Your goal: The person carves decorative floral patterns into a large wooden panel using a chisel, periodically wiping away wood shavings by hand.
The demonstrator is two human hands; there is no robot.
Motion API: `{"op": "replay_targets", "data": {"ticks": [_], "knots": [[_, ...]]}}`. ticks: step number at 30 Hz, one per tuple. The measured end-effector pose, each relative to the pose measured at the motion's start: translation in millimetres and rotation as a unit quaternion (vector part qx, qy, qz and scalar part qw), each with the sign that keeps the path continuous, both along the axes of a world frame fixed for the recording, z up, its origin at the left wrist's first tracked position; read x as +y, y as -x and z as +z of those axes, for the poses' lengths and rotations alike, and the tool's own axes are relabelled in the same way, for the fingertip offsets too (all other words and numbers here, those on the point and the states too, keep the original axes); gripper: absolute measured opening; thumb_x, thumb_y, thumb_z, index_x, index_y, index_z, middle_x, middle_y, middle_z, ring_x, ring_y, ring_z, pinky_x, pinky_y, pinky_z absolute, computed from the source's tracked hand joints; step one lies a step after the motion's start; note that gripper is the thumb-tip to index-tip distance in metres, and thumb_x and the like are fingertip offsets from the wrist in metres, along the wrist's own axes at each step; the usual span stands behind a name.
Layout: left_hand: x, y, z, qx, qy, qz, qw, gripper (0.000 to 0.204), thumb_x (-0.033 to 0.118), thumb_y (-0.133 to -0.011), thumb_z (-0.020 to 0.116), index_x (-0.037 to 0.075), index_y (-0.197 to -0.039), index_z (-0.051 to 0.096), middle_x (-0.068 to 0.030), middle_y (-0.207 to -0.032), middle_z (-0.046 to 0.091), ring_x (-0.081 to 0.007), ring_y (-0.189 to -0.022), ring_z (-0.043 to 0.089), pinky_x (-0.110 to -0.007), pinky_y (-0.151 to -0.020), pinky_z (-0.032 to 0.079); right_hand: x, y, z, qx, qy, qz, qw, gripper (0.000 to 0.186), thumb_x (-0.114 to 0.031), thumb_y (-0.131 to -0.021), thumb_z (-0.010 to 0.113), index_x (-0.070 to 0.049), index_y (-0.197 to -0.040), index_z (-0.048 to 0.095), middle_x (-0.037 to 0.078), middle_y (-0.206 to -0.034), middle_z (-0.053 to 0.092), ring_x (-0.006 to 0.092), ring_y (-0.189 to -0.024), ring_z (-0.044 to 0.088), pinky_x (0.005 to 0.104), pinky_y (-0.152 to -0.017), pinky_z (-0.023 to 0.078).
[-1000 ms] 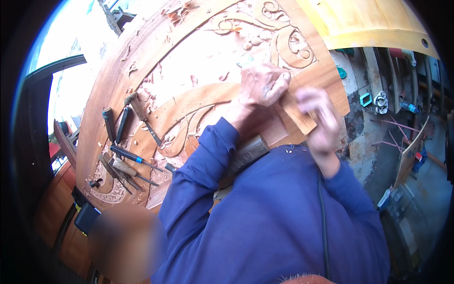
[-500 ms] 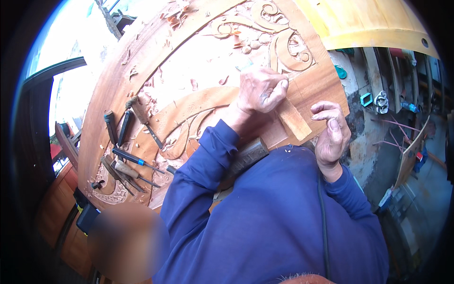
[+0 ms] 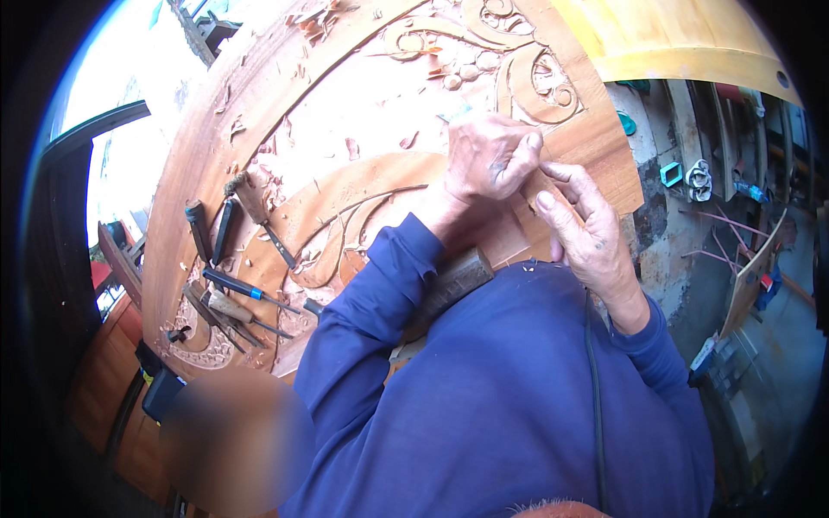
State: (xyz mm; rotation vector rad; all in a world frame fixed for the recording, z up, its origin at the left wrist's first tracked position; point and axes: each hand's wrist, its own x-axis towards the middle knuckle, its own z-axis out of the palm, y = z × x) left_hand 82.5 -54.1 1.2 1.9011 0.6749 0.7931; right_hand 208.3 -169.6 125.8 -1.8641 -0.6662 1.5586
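Observation:
My left hand (image 3: 492, 160) is a closed fist over the carved wooden panel (image 3: 596, 142), near its right end. From beneath the fist comes a plain, light-brown wooden block (image 3: 537, 192), whose upper end the hand hides. My right hand (image 3: 591, 229) has its thumb and fingers closed around the block's lower part, close beside the left fist. Just beyond the left fist is a small pale-blue thing, too washed out by glare to name. Carved scrolls and a cluster of round berries (image 3: 466, 73) stand in relief on the panel.
Several chisels (image 3: 233, 285) with wooden and dark handles lie on the panel's left part, among wood shavings (image 3: 315, 26). A dark block (image 3: 462, 281) sits at the panel's near edge. A yellow board (image 3: 673, 43) is at the far right; planks (image 3: 682, 121) and clutter stand beyond.
My right hand has moved up and left from beside the wooden block and closed on it. My left fist has shifted slightly right, still over the block's upper end.

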Motion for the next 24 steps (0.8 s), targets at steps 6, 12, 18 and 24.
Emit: {"op": "replay_targets", "data": {"ticks": [6,12,18,24], "knots": [[0.8,-2.1,-2.2,-0.038,-0.009,0.032,0.999,0.032,0.023,-0.091,0.055,0.014,-0.061,0.059,-0.0103,-0.054,0.054,-0.0313,-0.049,0.057,-0.043,-0.047,0.042,1.7,-6.3,-12.4,0.008,-0.060,0.000,0.998,0.033,-0.012,-0.104,0.061,0.003,-0.133,0.059,0.010,-0.112,0.071,0.0090,-0.087,0.065,0.0258,-0.077,0.054],[9.5,2.0,0.2,0.017,-0.080,0.030,0.996,0.028,0.026,-0.088,0.057,0.013,-0.063,0.059,-0.0093,-0.056,0.056,-0.0302,-0.052,0.059,-0.043,-0.053,0.044,-7.8,-8.7,-39.1,0.023,-0.089,0.015,0.996,0.035,-0.010,-0.104,0.060,0.003,-0.135,0.059,0.012,-0.117,0.070,0.0121,-0.108,0.064,0.0300,-0.095,0.052],[-0.6,-2.3,7.5,-0.009,-0.066,-0.009,0.998,0.024,0.024,-0.088,0.057,0.013,-0.067,0.061,-0.0103,-0.063,0.059,-0.0309,-0.059,0.062,-0.043,-0.055,0.047,-17.1,-14.7,-28.9,-0.012,-0.114,0.019,0.993,0.035,-0.011,-0.104,0.060,0.004,-0.136,0.060,0.013,-0.119,0.069,0.0124,-0.110,0.063,0.0289,-0.097,0.051],[1.4,-2.5,0.2,-0.011,-0.013,0.005,1.000,0.029,0.023,-0.092,0.054,0.013,-0.065,0.060,-0.0111,-0.061,0.057,-0.0308,-0.056,0.060,-0.043,-0.052,0.044,-5.4,-10.2,-21.6,0.050,-0.076,-0.024,0.996,0.036,-0.011,-0.104,0.060,0.002,-0.137,0.058,0.012,-0.118,0.069,0.0121,-0.109,0.063,0.0279,-0.096,0.051]]}}
